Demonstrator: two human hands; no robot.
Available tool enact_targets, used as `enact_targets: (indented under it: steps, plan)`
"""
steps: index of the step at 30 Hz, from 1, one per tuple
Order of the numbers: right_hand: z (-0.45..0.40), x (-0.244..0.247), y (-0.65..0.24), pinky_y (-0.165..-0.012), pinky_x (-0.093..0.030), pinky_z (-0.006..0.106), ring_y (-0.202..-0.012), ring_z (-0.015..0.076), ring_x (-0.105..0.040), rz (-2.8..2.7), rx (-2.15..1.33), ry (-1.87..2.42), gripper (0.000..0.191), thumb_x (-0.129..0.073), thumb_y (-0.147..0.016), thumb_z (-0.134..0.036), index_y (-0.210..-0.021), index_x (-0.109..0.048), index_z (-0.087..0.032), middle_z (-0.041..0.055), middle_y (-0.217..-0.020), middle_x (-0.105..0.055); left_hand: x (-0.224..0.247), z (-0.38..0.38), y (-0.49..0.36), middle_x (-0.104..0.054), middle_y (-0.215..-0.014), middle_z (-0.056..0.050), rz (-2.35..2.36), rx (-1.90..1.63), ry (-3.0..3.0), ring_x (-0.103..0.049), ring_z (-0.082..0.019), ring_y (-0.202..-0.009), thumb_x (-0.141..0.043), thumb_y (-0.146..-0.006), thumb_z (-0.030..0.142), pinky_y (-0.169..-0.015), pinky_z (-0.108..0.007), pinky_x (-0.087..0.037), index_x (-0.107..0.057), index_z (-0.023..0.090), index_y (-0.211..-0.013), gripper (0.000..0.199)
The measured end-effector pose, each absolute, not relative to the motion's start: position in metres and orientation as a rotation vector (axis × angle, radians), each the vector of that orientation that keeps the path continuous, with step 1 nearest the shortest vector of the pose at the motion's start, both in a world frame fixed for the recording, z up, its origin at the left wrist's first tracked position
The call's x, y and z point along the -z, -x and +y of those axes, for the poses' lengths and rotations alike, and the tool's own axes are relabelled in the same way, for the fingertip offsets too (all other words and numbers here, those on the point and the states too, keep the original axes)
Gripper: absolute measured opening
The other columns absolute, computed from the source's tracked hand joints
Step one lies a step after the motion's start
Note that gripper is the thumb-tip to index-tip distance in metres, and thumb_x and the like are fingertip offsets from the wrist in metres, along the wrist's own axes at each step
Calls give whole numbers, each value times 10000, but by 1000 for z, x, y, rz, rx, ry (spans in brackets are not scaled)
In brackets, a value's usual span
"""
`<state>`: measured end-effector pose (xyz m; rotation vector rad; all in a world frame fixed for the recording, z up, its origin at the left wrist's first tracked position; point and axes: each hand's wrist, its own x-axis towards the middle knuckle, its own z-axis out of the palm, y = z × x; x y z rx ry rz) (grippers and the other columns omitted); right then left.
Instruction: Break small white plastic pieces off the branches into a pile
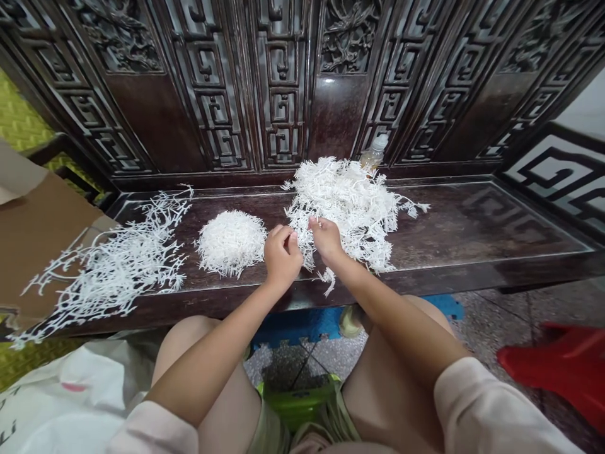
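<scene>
sprigs (340, 195), white and branching, lie in a big loose heap on the dark wooden bench (477, 230), in front of its carved back (283, 88). the right hand (327, 241) is at the heap's front edge, thumb and forefinger brought close together; the left hand (282, 257) is just beside it, fingers curled toward the thumb. the fingertips are small and partly hidden, so i cannot tell whether either hand pinches a sprig. a low round mound of short white bits (231, 243) is just left of the left hand. farther left, white stems (127, 265) spread in a tangled pile beside some cardboard (42, 243). a capped bottle (377, 151) stands behind the heap, partly hidden.
</scene>
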<state>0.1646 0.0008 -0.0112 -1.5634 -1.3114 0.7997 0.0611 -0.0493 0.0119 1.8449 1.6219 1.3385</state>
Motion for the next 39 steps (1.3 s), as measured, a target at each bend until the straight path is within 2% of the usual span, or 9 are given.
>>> enact_targets:
  steps: [8, 10, 13, 17, 21, 24, 27, 31, 39]
  plan:
    - [28, 28, -205, -561, -303, 264, -554, 125, -358, -936, -749, 1813, 383, -414, -715, -540, -558, -406, -191, 5, -565, -410, -34, -49, -31, -437, -631, -33, 1637, -1594, -2007, -417, -152, -672, -325, -794, 247, -655, -276, -315, -389, 183, -586, 227]
    - [29, 26, -209, -584, -312, 263, -575, 126, -374, -1020, -829, 1791, 381, -437, -701, -537, -555, -436, -185, 6, -575, -421, -35, -33, -7, -479, -642, -34, 1777, -1434, -1972, -442, -149, -668, -346, -785, 265, -645, -265, -322, -436, 181, -605, 218]
    - [19, 22, -197, -592, -316, 258, -572, 121, -382, -1135, -1000, 1762, 362, -440, -702, -510, -565, -478, -176, 1, -564, -420, -18, 1, 37, -567, -696, -32, 2029, -898, -1812, -499, -166, -693, -378, -761, 297, -630, -261, -340, -532, 192, -665, 209]
    - [4, 25, -173, -601, -306, 250, -578, 115, -387, -1266, -1084, 1732, 342, -428, -714, -459, -545, -487, -167, -4, -563, -420, 13, 29, 79, -619, -913, -62, 2215, -455, -1634, -535, -234, -875, -403, -746, 353, -698, -301, -368, -602, 210, -793, 249]
    - [1, 31, -169, -568, -284, 242, -537, 105, -368, -1311, -1088, 1758, 333, -419, -721, -432, -533, -482, -166, -18, -524, -385, 21, 32, 82, -587, -1027, -96, 2265, -393, -1610, -510, -272, -968, -353, -769, 454, -773, -368, -366, -546, 229, -1035, 399]
    - [4, 30, -171, -558, -280, 243, -512, 101, -360, -1279, -1075, 1801, 324, -409, -729, -420, -548, -497, -166, -25, -507, -369, 11, 27, 65, -525, -1088, -143, 2304, -482, -1690, -470, -290, -1013, -353, -769, 465, -805, -395, -354, -503, 193, -1106, 458]
    - [4, 28, -173, -554, -277, 241, -505, 96, -351, -1266, -1043, 1777, 324, -414, -727, -423, -548, -496, -165, -29, -507, -365, 0, 15, 40, -517, -1035, -127, 2017, -508, -1884, -485, -255, -954, -350, -767, 492, -798, -364, -361, -541, 192, -1045, 452]
    - [2, 25, -171, -540, -272, 240, -496, 93, -343, -1279, -1032, 1733, 320, -416, -728, -416, -543, -494, -167, -35, -496, -359, 0, -7, -3, -543, -901, -64, 1459, -387, -2058, -516, -180, -787, -336, -753, 550, -696, -280, -375, -584, 212, -929, 455]
    - [2, 21, -172, -519, -273, 238, -472, 91, -339, -1267, -995, 1706, 326, -423, -723, -424, -534, -494, -168, -36, -482, -379, 12, -23, -37, -522, -603, -10, 1319, -368, -2044, -463, -137, -602, -318, -792, 399, -563, -233, -306, -496, 169, -598, 349]
